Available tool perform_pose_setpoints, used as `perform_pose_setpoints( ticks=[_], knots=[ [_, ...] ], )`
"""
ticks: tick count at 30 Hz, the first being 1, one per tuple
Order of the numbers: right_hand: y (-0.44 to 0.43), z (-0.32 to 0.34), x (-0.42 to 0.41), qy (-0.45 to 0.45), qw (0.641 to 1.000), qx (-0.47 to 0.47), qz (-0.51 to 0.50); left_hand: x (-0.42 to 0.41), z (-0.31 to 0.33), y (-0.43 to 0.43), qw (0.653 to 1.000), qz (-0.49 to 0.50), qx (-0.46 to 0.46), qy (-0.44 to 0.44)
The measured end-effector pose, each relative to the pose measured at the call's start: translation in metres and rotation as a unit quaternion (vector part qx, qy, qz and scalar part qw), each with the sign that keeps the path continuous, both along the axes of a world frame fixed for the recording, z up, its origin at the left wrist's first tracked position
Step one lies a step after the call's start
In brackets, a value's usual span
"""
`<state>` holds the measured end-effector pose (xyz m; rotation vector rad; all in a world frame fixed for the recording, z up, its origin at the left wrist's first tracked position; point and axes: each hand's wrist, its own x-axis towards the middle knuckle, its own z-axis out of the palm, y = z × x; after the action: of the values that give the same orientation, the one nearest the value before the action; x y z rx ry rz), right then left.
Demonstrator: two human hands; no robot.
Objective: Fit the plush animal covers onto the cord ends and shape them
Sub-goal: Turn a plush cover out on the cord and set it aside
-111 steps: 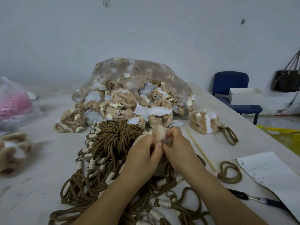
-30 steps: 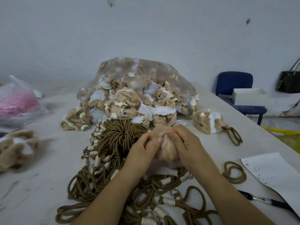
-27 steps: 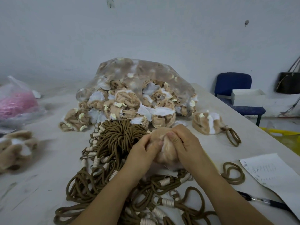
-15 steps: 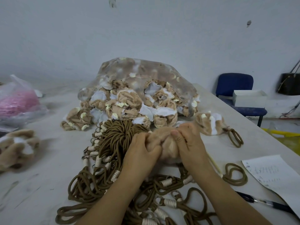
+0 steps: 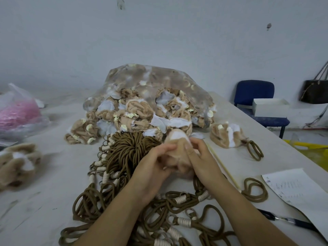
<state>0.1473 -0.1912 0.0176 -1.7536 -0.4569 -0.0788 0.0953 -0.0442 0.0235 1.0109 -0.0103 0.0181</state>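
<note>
At table centre, over the heap of brown cords (image 5: 127,153), we saw both hands meet on one tan plush cover (image 5: 178,144). The left hand (image 5: 152,171) came in from the lower left, its fingers curled round the cover's near-left side. The right hand (image 5: 202,158) came in from the lower right, thumb laid along the cover's upper face and fingers wrapped round its right side. Both hands gripped the cover and held nothing else. The forearms made a V that opened toward the camera, across the cords.

The cover was held just above the cords. Its long axis ran away from the person toward the clear bag (image 5: 159,77) of loose covers. The white-patched end was farthest, and the near end was buried between the palms. We could not tell whether a cord end sat inside.

Half a second before, the cover was a rounder lump with no white showing. Now it was stretched longer, with the white patch up at the far tip. In the earliest frame only a small tuft was pinched between the fingertips.

To the right, another cover (image 5: 227,135) lay with a cord loop at its end. A thin stick (image 5: 223,167) lay beside the right wrist. A paper sheet (image 5: 298,189) and a pen (image 5: 287,221) lay at the right edge, and a pink-filled bag (image 5: 19,112) lay far left on the table (image 5: 53,183).
</note>
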Motion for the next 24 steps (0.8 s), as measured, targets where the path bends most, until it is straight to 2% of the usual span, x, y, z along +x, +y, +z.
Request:
perform_pose_setpoints(
  ticks=[3,6,9,13,16,18,20,22,24],
  knots=[
    [0.001,0.003,-0.003,-0.087,0.996,-0.012,-0.019,0.002,0.001,-0.001,0.997,0.070,0.019,0.030],
    [0.004,0.009,-0.008,-0.187,0.981,-0.034,-0.035,0.001,0.000,0.000,0.998,0.022,0.005,0.055],
    [0.001,0.014,-0.007,-0.207,0.977,-0.032,-0.031,-0.004,0.003,0.003,0.993,-0.085,-0.024,0.084],
    [-0.010,0.008,0.002,-0.188,0.980,-0.058,-0.016,-0.002,-0.003,0.010,0.985,-0.090,-0.104,0.105],
    [-0.023,-0.002,0.016,-0.185,0.953,-0.183,-0.154,0.000,-0.005,0.012,0.992,-0.059,-0.097,0.051],
    [-0.035,-0.008,0.024,-0.126,0.917,-0.284,-0.250,0.002,-0.005,0.013,0.995,-0.036,-0.096,0.017],
    [-0.044,-0.015,0.029,-0.046,0.865,-0.417,-0.275,0.003,-0.005,0.014,0.995,-0.022,-0.101,-0.001],
    [-0.047,-0.021,0.032,-0.010,0.821,-0.507,-0.262,0.003,-0.005,0.016,0.993,-0.020,-0.114,-0.007],
    [-0.047,-0.023,0.033,-0.023,0.814,-0.517,-0.262,0.004,-0.004,0.018,0.989,-0.019,-0.147,0.003]
  ],
)
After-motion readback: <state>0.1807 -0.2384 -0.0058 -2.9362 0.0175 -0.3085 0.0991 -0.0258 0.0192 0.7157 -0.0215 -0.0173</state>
